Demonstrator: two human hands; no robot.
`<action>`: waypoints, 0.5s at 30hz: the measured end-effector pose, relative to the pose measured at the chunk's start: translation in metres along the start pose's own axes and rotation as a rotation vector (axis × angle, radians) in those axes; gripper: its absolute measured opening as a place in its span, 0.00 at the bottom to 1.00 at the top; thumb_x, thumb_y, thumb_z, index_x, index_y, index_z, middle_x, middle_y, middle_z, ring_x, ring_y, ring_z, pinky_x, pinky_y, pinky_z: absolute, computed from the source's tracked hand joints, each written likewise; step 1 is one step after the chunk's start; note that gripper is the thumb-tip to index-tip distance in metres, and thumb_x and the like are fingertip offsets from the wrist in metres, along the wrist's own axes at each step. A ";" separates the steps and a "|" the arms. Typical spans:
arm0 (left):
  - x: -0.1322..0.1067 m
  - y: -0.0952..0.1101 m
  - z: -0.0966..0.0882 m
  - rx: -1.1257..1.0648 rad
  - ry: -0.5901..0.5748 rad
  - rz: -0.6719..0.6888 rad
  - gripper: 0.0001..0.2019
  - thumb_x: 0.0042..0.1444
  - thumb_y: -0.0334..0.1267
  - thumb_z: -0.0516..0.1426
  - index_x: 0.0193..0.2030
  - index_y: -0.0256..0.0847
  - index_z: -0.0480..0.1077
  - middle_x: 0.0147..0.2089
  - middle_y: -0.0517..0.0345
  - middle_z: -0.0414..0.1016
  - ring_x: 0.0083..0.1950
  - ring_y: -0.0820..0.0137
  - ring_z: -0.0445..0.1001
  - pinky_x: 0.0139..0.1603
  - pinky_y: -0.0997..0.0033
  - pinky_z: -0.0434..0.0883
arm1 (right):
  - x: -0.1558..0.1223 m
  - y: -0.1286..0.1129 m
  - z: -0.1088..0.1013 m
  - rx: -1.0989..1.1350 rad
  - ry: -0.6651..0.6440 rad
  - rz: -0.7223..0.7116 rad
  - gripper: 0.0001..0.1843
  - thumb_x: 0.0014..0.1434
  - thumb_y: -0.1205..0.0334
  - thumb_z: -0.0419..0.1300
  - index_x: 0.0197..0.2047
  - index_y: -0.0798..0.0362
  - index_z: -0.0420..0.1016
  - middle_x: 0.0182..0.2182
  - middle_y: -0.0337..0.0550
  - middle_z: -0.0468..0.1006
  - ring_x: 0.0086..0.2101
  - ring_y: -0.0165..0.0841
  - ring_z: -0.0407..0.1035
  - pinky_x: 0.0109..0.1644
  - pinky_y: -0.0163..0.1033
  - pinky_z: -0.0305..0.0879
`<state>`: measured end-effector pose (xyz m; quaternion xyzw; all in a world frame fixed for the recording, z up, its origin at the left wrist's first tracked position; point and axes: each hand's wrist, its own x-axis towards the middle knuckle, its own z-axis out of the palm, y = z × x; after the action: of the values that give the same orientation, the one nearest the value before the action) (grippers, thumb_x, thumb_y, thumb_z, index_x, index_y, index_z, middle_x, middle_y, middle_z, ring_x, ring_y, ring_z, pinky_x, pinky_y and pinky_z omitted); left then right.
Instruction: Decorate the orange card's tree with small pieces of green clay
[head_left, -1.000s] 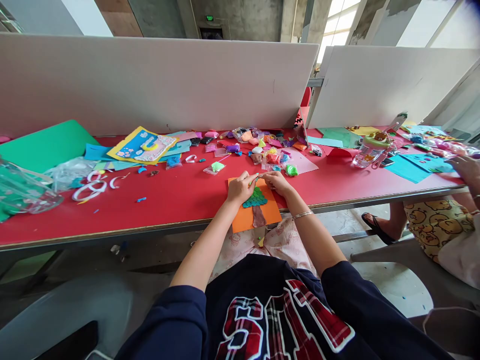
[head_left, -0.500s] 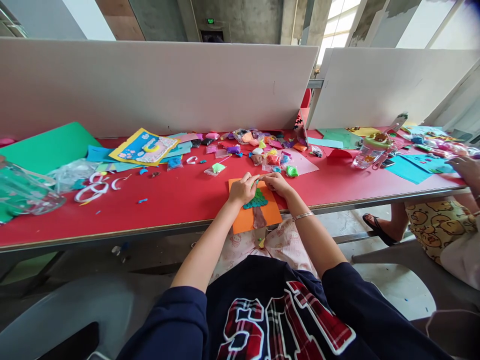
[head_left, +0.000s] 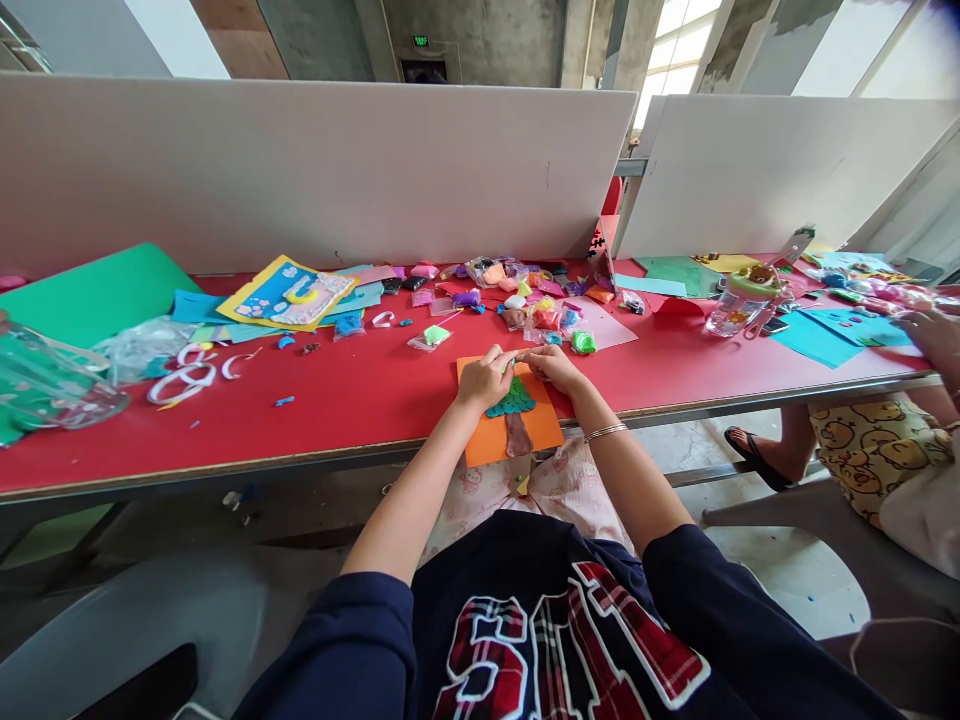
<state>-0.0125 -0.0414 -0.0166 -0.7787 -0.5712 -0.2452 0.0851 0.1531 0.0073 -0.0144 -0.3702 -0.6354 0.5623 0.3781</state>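
An orange card (head_left: pixel 546 428) lies at the near edge of the red table (head_left: pixel 360 400), overhanging it slightly. On the card is a clay tree with a green scaled crown (head_left: pixel 511 403) and a brown trunk (head_left: pixel 517 434). My left hand (head_left: pixel 484 378) and my right hand (head_left: pixel 551 366) meet above the top of the crown. Their fingertips pinch together on a small light-green bit of clay (head_left: pixel 516 356). A thin bracelet circles my right wrist (head_left: pixel 604 431).
Small bags and lumps of coloured clay (head_left: pixel 525 300) are scattered behind the card. A yellow-and-blue collage (head_left: pixel 289 292), green sheet (head_left: pixel 94 290) and clear plastic (head_left: pixel 45 385) lie left. White partitions (head_left: pixel 315 165) back the table. A seated person's hand (head_left: pixel 934 335) and a bottle (head_left: pixel 742 300) are on the right.
Both hands stay pinched together over the tree top; they have shifted only slightly. The view has moved a little.
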 end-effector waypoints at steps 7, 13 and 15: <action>-0.001 0.002 -0.003 -0.001 -0.017 -0.034 0.18 0.63 0.37 0.49 0.56 0.45 0.71 0.44 0.51 0.74 0.41 0.64 0.77 0.33 0.72 0.67 | 0.000 0.001 0.000 -0.044 0.000 -0.036 0.21 0.49 0.48 0.65 0.22 0.54 0.62 0.15 0.29 0.51 0.19 0.22 0.42 0.22 0.35 0.38; -0.001 0.001 -0.003 -0.013 -0.008 -0.017 0.17 0.64 0.39 0.49 0.56 0.44 0.71 0.44 0.51 0.74 0.41 0.65 0.77 0.34 0.73 0.67 | 0.001 0.000 0.000 -0.063 -0.015 -0.026 0.23 0.50 0.47 0.64 0.21 0.53 0.60 0.16 0.30 0.52 0.19 0.22 0.43 0.22 0.35 0.39; -0.001 0.000 -0.002 -0.021 0.004 -0.010 0.17 0.65 0.40 0.48 0.56 0.44 0.71 0.43 0.51 0.74 0.40 0.66 0.76 0.34 0.73 0.66 | 0.000 -0.001 0.000 -0.065 -0.017 -0.024 0.23 0.51 0.46 0.63 0.20 0.53 0.58 0.15 0.30 0.51 0.19 0.22 0.43 0.22 0.35 0.39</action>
<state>-0.0131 -0.0430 -0.0155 -0.7762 -0.5724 -0.2531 0.0768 0.1528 0.0073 -0.0129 -0.3697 -0.6610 0.5399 0.3673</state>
